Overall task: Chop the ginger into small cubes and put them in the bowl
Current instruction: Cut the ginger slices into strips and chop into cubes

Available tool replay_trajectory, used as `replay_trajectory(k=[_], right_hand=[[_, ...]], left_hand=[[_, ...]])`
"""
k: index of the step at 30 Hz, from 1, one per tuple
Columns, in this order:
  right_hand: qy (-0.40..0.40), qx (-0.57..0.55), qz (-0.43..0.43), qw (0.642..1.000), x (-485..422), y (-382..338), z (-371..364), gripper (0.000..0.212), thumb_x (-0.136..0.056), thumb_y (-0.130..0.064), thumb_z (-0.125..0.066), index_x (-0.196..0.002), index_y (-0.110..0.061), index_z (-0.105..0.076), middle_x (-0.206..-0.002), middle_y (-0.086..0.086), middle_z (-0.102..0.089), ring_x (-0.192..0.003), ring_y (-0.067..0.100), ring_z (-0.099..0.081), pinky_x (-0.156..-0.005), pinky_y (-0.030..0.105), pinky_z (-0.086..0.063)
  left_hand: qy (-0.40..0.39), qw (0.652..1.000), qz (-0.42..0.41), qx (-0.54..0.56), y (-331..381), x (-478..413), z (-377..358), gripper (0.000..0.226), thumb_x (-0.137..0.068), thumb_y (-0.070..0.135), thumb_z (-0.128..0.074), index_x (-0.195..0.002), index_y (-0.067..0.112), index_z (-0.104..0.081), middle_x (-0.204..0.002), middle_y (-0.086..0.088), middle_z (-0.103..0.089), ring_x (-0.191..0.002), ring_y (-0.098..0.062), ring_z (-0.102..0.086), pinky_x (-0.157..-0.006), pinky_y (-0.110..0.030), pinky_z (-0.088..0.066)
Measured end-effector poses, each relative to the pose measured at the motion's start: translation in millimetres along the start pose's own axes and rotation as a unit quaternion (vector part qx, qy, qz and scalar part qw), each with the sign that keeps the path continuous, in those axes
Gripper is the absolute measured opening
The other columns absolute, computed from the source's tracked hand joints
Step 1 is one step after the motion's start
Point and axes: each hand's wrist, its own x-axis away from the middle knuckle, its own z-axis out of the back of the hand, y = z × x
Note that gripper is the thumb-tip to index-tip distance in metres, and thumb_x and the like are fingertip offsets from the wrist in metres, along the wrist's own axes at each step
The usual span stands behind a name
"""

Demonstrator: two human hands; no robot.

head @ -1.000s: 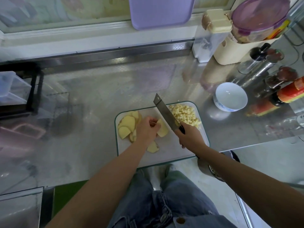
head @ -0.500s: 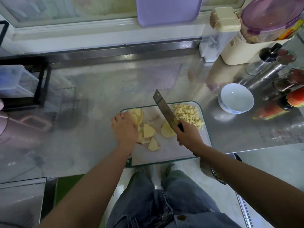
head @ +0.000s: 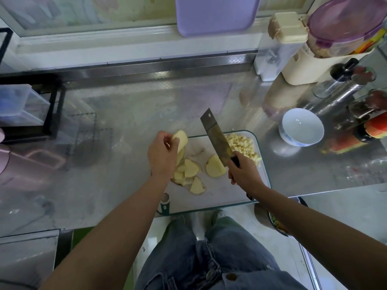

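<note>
We find the grip of the left hand (head: 162, 158) pinching one ginger slice (head: 181, 139) above the left end of the cutting board (head: 230, 193), more slices (head: 189, 171) lying flat just below. The grip of the right hand (head: 245, 172) is curled round the handle of the cleaver (head: 215, 137), blade raised. The ginger cubes (head: 241, 144) lie beside it, the bowl (head: 301, 127) stands apart on the table (head: 136, 114), and the bottle labels (head: 374, 128) are too blurred to read.

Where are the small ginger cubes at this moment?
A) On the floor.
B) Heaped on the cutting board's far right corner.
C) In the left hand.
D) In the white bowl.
B: the ginger cubes lie heaped on the cutting board right of the cleaver; the white bowl holds none, and the left hand holds only a ginger slice.
</note>
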Motion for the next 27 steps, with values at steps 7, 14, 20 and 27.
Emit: replay_trajectory(k=[7,14,20,27], right_hand=[[0.064,-0.04,-0.005,0.997,3.3,9.8,17.1,0.018,-0.095,-0.022,-0.049,-0.078,-0.029,-0.051,-0.055,0.001,-0.061,-0.042,0.011,-0.056,-0.042,0.017,-0.043],[0.041,-0.038,-0.013,0.998,11.0,27.4,24.3,0.012,-0.097,-0.023,-0.049,-0.091,-0.017,-0.056,-0.059,0.005,-0.062,-0.045,0.014,-0.058,-0.046,0.024,-0.05],[0.019,-0.013,0.001,1.0,15.1,32.3,25.0,0.01,-0.097,-0.027,-0.05,-0.092,-0.02,-0.055,-0.058,0.002,-0.063,-0.045,0.014,-0.059,-0.049,0.029,-0.053],[0.01,-0.002,0.002,1.0,13.0,37.5,27.9,0.01,-0.097,-0.026,-0.05,-0.09,-0.022,-0.054,-0.059,0.002,-0.063,-0.045,0.013,-0.06,-0.049,0.028,-0.052]], left_hand=[[-0.145,0.966,0.173,0.123,21.9,31.5,-41.9,0.022,-0.086,0.012,-0.068,-0.105,0.008,-0.057,-0.087,-0.008,-0.065,-0.066,-0.018,-0.063,-0.055,-0.022,-0.052],[-0.217,0.952,0.216,-0.02,18.3,65.5,-65.5,0.028,-0.085,0.023,-0.07,-0.101,0.002,-0.06,-0.081,-0.011,-0.069,-0.062,-0.02,-0.066,-0.055,-0.03,-0.054],[-0.234,0.95,0.128,-0.162,24.3,61.2,-61.5,0.032,-0.087,0.036,-0.063,-0.095,0.005,-0.064,-0.09,-0.012,-0.069,-0.089,-0.028,-0.065,-0.071,-0.032,-0.045],[-0.208,0.957,0.125,-0.159,26.4,62.2,-63.6,0.032,-0.092,0.032,-0.055,-0.089,0.002,-0.065,-0.09,-0.016,-0.069,-0.085,-0.03,-0.063,-0.065,-0.03,-0.038]])
